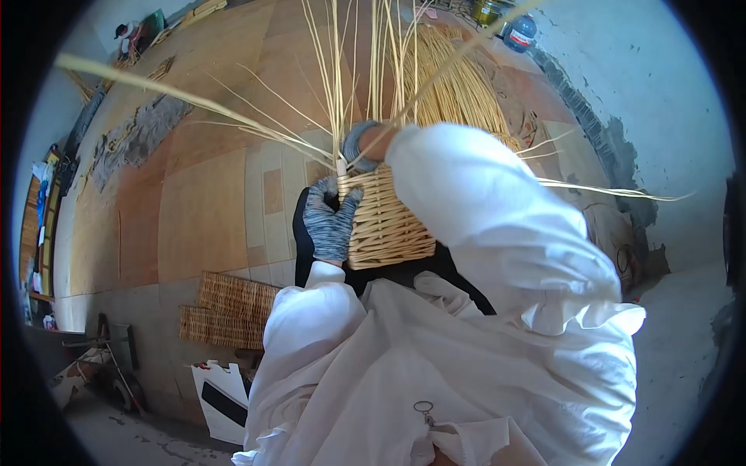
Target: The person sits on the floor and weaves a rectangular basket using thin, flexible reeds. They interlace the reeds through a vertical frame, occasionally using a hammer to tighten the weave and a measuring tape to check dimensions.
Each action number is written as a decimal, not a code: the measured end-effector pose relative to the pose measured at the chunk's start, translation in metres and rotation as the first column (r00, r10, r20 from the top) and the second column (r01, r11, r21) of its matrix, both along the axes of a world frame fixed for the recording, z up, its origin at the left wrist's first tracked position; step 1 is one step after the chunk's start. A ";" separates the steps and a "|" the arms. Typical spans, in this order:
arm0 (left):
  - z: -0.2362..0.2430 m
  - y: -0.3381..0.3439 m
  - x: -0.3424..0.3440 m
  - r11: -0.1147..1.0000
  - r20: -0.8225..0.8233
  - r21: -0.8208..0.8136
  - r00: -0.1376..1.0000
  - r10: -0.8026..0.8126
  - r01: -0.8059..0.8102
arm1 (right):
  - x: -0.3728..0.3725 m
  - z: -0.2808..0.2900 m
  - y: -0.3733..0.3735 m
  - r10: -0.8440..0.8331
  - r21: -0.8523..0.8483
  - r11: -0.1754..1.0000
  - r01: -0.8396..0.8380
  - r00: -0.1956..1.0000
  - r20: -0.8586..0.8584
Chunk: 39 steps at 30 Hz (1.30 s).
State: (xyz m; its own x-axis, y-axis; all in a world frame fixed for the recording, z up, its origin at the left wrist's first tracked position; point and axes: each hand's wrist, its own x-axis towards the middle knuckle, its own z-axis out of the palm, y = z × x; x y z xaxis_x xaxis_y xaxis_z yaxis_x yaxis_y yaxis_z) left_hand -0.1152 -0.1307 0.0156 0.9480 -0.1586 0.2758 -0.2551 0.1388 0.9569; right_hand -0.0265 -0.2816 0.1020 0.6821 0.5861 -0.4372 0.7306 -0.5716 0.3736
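A woven wicker panel (385, 221) of pale willow rods rests on my lap, with long unwoven rods (334, 70) fanning up from its far edge. My left hand (330, 221), in a grey-blue knitted glove, grips the panel's left edge, its thumb lying over the weave. Across the panel reaches my right arm, and my right hand (362, 145), gloved alike, is at the upper left corner among the uprights. Its fingers are mostly hidden. One thick rod (194, 101) sticks out far to the left from that corner; another (458, 54) slants up to the right, passing over my right wrist.
Beyond the panel lies a large bundle of loose rods (458, 78). Finished woven panels (229, 311) lie on the floor at lower left, near a white board (220, 400) and a wheeled cart (113, 361). A large bottle (519, 33) stands by the right wall. Another person (128, 35) is far left.
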 end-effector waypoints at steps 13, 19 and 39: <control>0.004 -0.001 -0.005 0.962 -0.074 -0.272 0.997 -0.034 0.013 | -0.073 0.073 -0.041 -0.022 0.427 0.898 -0.104 0.959 0.281; 0.014 0.016 -0.008 0.998 -0.070 0.049 0.997 0.035 -0.031 | -0.169 0.034 -0.040 -0.312 0.684 0.708 -0.176 0.790 0.527; 0.030 -0.075 -0.016 0.483 0.584 0.778 0.746 -0.320 -0.402 | -0.070 0.010 -0.078 -0.529 0.777 -0.431 0.459 0.569 -0.630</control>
